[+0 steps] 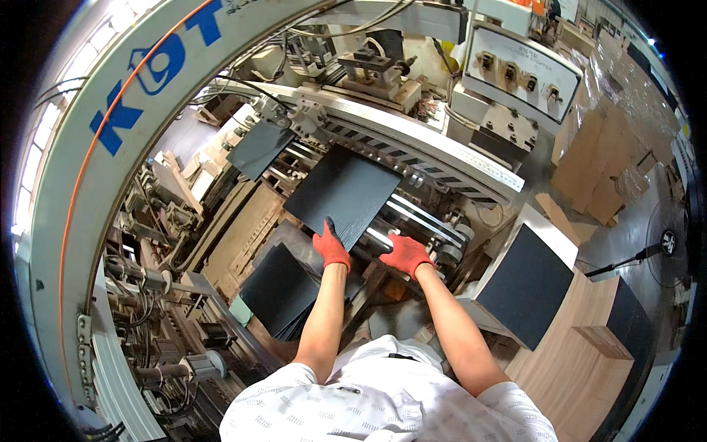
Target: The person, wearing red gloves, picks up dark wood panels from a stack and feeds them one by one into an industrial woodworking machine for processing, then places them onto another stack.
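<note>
Both my hands wear red gloves. My left hand (331, 247) lies flat on the near left edge of a dark grey square sheet (345, 193) that rests on the machine's feed rollers (420, 217). On the sheet's near right corner, over the rollers, sits my right hand (405, 254), its fingers curled on the edge. Further along the feed, a second dark sheet (259, 149) lies to the upper left.
A stack of dark sheets (281, 291) sits below my left arm. Another stack (526, 283) stands on a white-sided pile at the right. A white curved machine frame (96, 184) arcs on the left. A control box (523, 74) and cardboard (596, 169) lie beyond.
</note>
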Demonstrator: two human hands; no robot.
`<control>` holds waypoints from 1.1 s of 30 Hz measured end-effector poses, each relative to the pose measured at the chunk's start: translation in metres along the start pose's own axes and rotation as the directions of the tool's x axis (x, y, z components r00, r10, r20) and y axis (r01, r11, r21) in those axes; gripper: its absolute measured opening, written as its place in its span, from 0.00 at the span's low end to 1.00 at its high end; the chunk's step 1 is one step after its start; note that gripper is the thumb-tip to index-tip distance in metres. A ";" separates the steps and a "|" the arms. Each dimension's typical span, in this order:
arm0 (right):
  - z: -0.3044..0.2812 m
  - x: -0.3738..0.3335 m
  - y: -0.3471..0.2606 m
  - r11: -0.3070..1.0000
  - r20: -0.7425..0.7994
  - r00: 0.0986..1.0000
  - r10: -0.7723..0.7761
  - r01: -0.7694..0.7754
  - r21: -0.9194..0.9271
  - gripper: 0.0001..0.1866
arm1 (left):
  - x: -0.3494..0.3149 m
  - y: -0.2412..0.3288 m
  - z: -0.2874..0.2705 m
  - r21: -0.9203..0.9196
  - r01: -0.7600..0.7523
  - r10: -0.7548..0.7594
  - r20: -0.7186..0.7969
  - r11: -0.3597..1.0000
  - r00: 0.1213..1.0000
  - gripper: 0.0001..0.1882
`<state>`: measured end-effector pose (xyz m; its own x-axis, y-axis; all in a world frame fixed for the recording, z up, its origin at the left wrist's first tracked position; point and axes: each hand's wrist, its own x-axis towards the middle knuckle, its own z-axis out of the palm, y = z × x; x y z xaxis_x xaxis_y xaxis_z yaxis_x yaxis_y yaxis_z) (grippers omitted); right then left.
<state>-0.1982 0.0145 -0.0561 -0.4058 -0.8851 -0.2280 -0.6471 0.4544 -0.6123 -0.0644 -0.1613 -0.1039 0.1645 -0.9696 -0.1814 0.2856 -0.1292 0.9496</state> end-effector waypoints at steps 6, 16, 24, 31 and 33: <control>-0.009 0.000 -0.018 1.000 0.080 0.997 0.008 -0.007 -0.012 0.36 | 0.003 0.011 0.024 -0.033 0.039 -0.043 -0.129 0.999 0.991 0.16; 0.004 0.010 -0.013 0.998 -0.006 0.999 -0.051 0.051 -0.031 0.24 | 0.015 -0.001 0.020 0.138 -0.089 0.104 -0.102 0.986 0.989 0.21; -0.004 0.006 -0.011 0.997 0.024 0.998 -0.063 0.064 -0.031 0.25 | 0.019 -0.005 0.020 0.172 -0.121 0.136 -0.074 0.978 0.988 0.24; 0.003 0.010 -0.008 0.999 0.063 0.997 -0.042 0.044 -0.032 0.30 | -0.004 0.017 0.022 0.226 -0.130 0.165 -0.141 0.965 0.976 0.23; 0.006 0.009 -0.003 0.999 0.058 0.998 -0.040 0.042 -0.030 0.31 | -0.018 0.027 0.030 0.310 -0.114 0.153 -0.103 0.944 0.983 0.24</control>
<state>-0.1960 0.0051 -0.0613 -0.3413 -0.9069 -0.2469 -0.6828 0.4198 -0.5980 -0.0882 -0.1533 -0.0669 0.3029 -0.9512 -0.0594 -0.0416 -0.0755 0.9963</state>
